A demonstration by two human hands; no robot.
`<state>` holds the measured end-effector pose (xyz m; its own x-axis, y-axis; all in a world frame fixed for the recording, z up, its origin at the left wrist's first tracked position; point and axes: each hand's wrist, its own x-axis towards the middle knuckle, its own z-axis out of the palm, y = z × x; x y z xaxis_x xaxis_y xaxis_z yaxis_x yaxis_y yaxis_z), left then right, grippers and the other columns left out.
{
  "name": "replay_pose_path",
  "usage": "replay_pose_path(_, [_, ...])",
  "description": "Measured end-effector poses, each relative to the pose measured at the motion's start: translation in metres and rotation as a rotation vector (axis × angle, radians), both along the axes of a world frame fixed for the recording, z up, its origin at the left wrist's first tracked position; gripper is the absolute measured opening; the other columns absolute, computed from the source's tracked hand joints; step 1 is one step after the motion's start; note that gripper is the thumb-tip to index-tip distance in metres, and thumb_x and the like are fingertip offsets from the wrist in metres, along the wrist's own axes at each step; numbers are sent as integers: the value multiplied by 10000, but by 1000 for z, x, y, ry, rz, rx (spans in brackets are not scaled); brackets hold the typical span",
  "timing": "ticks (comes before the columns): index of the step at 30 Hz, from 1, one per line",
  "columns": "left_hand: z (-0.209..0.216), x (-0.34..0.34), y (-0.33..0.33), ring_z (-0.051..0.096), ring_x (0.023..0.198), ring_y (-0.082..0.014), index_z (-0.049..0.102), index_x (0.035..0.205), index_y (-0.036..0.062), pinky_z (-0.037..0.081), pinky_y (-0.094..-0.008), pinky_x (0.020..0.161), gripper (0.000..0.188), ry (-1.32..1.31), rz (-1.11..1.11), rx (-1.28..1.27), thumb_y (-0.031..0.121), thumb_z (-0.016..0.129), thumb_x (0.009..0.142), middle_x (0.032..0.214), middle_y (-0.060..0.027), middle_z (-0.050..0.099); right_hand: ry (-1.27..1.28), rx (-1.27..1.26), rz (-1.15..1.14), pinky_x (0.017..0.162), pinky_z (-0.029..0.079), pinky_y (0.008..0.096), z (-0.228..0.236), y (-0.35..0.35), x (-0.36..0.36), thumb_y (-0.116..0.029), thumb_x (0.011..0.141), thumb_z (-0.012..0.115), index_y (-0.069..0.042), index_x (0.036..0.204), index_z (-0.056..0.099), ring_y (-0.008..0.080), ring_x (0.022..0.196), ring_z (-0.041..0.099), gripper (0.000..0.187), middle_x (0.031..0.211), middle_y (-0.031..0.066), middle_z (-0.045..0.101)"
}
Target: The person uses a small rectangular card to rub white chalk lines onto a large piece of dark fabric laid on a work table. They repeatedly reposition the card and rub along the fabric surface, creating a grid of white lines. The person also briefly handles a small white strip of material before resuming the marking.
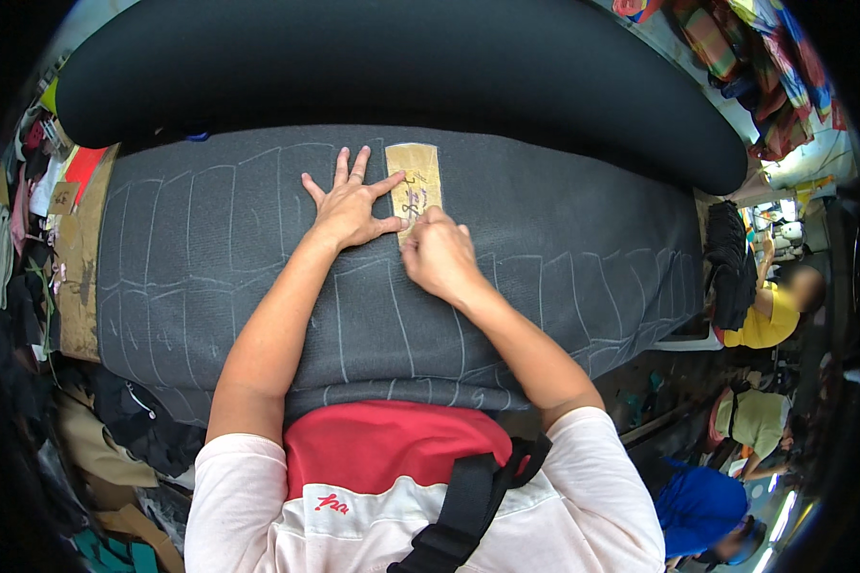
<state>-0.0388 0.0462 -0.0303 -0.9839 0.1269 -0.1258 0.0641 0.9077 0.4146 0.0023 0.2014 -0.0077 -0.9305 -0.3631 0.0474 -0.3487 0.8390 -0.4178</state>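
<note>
Dark grey fabric (pixel 592 205) covers the table, marked with rows of pale chalk-like outlines. On it lies a tan cardboard pattern piece (pixel 414 162) with handwriting on its face. My left hand (pixel 349 210) is spread flat, its thumb and index finger pressing on the pattern piece and the other fingers resting on the fabric. At the lower right edge of the piece, my right hand (pixel 440 253) is closed with its fingers bunched together. Whatever it grips, if anything, is hidden by the fingers.
A thick roll of black fabric (pixel 401 67) spans the table's far side. Cardboard (pixel 78 277) lies along the left end, and folded black cloth (pixel 729 258) is stacked at the right end. Several people, one in a yellow shirt (pixel 772 317), are off to the right.
</note>
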Motion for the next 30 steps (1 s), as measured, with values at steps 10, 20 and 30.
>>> replay_pose_path(10, [6,-1,1,78,1407,-318,508,1278,379,27,-735,997,847,-31,6,23,531,810,501,1513,-118,172,-78,369,-260,786,440,455,20,42,-11,-109,706,639,56,847,659,336,905,596,218,965,197,596])
replay_pose_path(20, [28,82,-134,124,1406,-287,553,1242,351,38,-721,1015,855,-141,213,-6,361,857,443,1508,-98,204,319,381,396,813,433,419,5,-3,-70,-2,775,535,70,761,599,302,924,555,97,946,171,555])
replay_pose_path(30, [7,124,-174,118,1405,-305,529,1287,241,9,-590,1093,833,42,243,152,338,820,513,1486,-168,230,147,543,404,826,386,409,22,-75,-57,-34,743,549,42,867,667,280,952,549,186,991,164,574])
